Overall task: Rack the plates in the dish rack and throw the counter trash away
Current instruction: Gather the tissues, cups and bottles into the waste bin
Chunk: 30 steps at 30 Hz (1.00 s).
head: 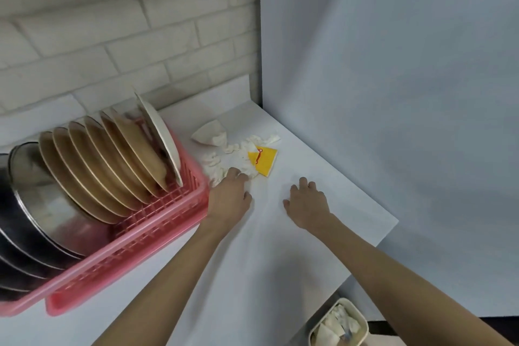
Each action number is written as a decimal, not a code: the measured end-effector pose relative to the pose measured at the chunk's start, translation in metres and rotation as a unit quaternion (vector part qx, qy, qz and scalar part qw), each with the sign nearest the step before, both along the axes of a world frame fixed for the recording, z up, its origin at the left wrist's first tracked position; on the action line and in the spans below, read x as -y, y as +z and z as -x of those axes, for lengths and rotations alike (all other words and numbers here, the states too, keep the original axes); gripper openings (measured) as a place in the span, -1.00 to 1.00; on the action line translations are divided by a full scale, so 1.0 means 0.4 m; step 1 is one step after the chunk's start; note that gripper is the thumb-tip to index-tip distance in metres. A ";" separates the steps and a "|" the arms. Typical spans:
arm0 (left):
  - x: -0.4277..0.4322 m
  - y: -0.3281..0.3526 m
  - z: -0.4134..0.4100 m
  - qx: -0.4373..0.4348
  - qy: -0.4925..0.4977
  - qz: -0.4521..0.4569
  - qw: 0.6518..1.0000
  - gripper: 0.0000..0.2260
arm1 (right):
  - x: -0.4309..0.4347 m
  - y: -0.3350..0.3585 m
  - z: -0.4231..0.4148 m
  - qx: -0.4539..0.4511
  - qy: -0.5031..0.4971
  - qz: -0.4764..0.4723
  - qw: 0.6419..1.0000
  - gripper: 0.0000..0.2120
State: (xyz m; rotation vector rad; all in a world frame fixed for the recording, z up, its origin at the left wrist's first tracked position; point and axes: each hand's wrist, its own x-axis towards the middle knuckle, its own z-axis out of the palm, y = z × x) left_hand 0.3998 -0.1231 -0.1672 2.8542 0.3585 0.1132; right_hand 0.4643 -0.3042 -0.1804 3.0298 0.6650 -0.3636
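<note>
Several tan plates (112, 160) and a white plate (160, 135) stand on edge in the pink dish rack (134, 239), with steel bowls (36, 205) at its left end. Crumpled white tissues (241, 149), a yellow wrapper (264, 161) and a folded white paper (209, 133) lie on the white counter beside the rack. My left hand (230, 196) reaches into the tissues, its fingertips touching them. My right hand (307, 202) hovers over bare counter just right of the trash, fingers loosely curled, holding nothing.
A small white bin (339, 326) with paper scraps in it stands on the floor below the counter's right edge (387, 230). A brick wall runs behind the rack and a plain blue-grey panel rises on the right.
</note>
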 end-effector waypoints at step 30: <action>0.130 -0.087 0.126 -0.014 -0.041 0.122 0.992 -0.39 | -0.304 0.067 -0.055 -0.096 0.127 -0.202 0.966 -0.48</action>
